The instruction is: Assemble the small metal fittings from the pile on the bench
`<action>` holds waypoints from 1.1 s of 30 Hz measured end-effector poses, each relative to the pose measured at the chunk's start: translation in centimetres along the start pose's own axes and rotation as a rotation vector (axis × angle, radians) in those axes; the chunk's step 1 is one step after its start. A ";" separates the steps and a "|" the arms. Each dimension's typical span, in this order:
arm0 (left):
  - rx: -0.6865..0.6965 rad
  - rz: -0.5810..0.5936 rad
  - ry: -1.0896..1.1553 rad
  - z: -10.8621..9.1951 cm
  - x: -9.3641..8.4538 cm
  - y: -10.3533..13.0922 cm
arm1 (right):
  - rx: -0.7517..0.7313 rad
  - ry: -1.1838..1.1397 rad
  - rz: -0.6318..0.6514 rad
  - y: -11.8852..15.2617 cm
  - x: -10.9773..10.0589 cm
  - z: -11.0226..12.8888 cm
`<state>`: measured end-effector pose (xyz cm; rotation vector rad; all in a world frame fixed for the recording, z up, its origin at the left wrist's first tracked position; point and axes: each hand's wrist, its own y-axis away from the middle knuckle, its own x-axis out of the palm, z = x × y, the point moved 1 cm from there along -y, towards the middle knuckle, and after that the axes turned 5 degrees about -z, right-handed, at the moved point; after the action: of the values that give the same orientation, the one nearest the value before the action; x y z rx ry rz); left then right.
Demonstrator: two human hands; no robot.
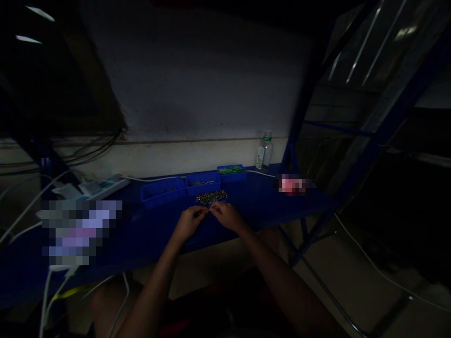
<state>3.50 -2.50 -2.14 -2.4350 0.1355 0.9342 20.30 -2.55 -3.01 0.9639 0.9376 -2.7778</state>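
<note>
My left hand (190, 221) and my right hand (225, 215) are close together above the front part of a blue table (141, 234). The fingers of both are pinched. A tiny pale piece shows at the fingertips of my right hand, too small to name. Whatever my left fingers hold is hidden. Just beyond the hands lies a pile of small brass-coloured metal parts (211, 196). Behind it stand a blue bin (203, 189) with silvery pieces, a wider blue bin (162, 199) with a few small parts, and a blue bin (231, 177) with green items.
A clear bottle (265, 157) with a green-ringed neck stands against the wall at the back right. A white power strip (105, 187) with plugs and cables lies at the left. Blurred-out items sit at the table's left and right. Blue metal posts frame the table.
</note>
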 end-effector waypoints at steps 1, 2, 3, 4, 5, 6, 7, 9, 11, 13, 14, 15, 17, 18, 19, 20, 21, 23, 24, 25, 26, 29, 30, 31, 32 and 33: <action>0.003 -0.001 -0.005 0.1 0.0 0.0 | -0.002 -0.002 0.007 0.0 0.0 0.0; 0.004 0.000 -0.009 0.1 0.1 0.0 | -0.003 -0.003 0.013 0.0 0.0 0.0; 0.005 0.002 -0.012 0.2 0.1 0.0 | 0.000 -0.004 0.017 0.0 0.0 0.0; 0.003 0.002 -0.015 0.2 0.1 0.0 | 0.006 -0.004 0.019 0.0 0.0 0.0; 0.002 0.002 -0.017 0.2 0.0 0.0 | 0.013 -0.004 0.018 0.0 0.1 -0.1; 0.000 0.002 -0.018 0.1 0.0 0.0 | 0.017 -0.002 0.018 0.0 0.1 -0.2; -0.004 0.001 -0.020 0.0 0.0 0.0 | 0.018 -0.002 0.016 0.0 0.1 -0.3; -0.015 -0.006 -0.022 -0.2 -0.1 0.0 | 0.015 -0.008 0.001 0.0 0.2 -0.4; -0.032 -0.014 -0.021 -0.4 -0.2 0.1 | 0.014 -0.024 -0.026 0.0 0.3 -0.6; -0.047 -0.024 -0.021 -0.6 -0.3 0.1 | 0.029 -0.033 -0.054 0.0 0.3 -0.7; -0.049 -0.026 -0.021 -0.6 -0.3 0.1 | 0.038 -0.032 -0.064 -0.1 0.3 -0.7; -0.049 -0.029 -0.022 -0.6 -0.4 0.1 | 0.044 -0.029 -0.069 -0.1 0.3 -0.7; -0.048 -0.037 -0.019 -0.6 -0.4 0.2 | 0.048 -0.021 -0.074 -0.1 0.4 -0.8; -0.047 -0.041 -0.015 -0.6 -0.4 0.2 | 0.049 -0.018 -0.076 -0.1 0.4 -0.8; -0.048 -0.044 -0.009 -0.6 -0.4 0.2 | 0.050 -0.015 -0.078 -0.1 0.3 -0.8; -0.047 -0.046 -0.004 -0.6 -0.4 0.2 | 0.051 -0.014 -0.083 -0.1 0.3 -0.8; -0.046 -0.045 0.001 -0.6 -0.3 0.2 | 0.053 -0.012 -0.087 -0.2 0.3 -0.8; -0.044 -0.039 0.007 -0.6 -0.3 0.1 | 0.055 -0.007 -0.090 -0.2 0.2 -0.9; -0.042 -0.035 0.010 -0.6 -0.3 0.1 | 0.052 -0.002 -0.088 -0.2 0.2 -0.9; -0.040 -0.033 0.013 -0.6 -0.3 0.1 | 0.049 0.003 -0.084 -0.2 0.2 -0.9; -0.039 -0.034 0.015 -0.6 -0.3 0.1 | 0.046 0.008 -0.079 -0.2 0.2 -0.9; -0.040 -0.047 0.024 -0.7 -0.3 0.1 | 0.031 0.014 -0.050 -0.2 0.3 -0.8; -0.042 -0.054 0.031 -0.7 -0.3 0.2 | 0.025 0.015 -0.029 -0.2 0.3 -0.8; -0.043 -0.058 0.040 -0.7 -0.3 0.2 | 0.019 0.018 -0.005 -0.2 0.3 -0.8; -0.044 -0.059 0.050 -0.8 -0.3 0.2 | 0.009 0.020 0.020 -0.2 0.4 -0.7; -0.042 -0.055 0.059 -0.9 -0.3 0.2 | -0.001 0.024 0.041 -0.1 0.4 -0.6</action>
<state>3.70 -3.17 -1.49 -2.4930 0.0698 0.8498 20.31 -2.04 -3.54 1.0070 0.9116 -2.7379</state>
